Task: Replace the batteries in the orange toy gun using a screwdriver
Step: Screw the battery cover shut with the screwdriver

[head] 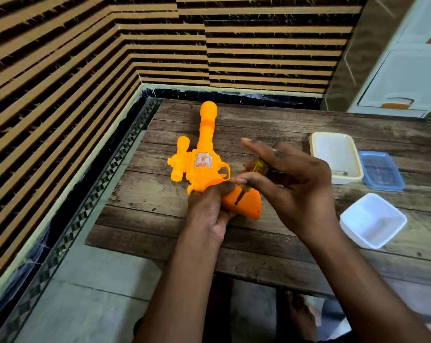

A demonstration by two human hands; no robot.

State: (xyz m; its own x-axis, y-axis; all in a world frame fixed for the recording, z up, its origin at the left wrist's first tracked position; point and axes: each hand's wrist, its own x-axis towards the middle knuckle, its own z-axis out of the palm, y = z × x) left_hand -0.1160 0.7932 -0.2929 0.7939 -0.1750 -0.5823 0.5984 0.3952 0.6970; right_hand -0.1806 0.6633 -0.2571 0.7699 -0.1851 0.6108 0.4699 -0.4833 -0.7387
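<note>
Nearest, two bare forearms reaching up from the bottom edge, cut off by the frame; below the desk edge, a bare foot on the floor, dim and partly hidden. Left hand wrapped round the grip of the orange toy gun, covering much of the handle. Right hand holding the screwdriver with thumb and curled fingers on its yellow see-through handle, index finger stretched straight out; most of the handle hidden under the palm. Dark shaft angled down, tip touching the gun's butt beside the left thumb; screw itself too small to make out. Gun lying flat on the desk, barrel pointing away toward the striped wall. Further right, an empty white tub near the desk edge, then a blue lid just beside a cream container holding small items, unclear what.
</note>
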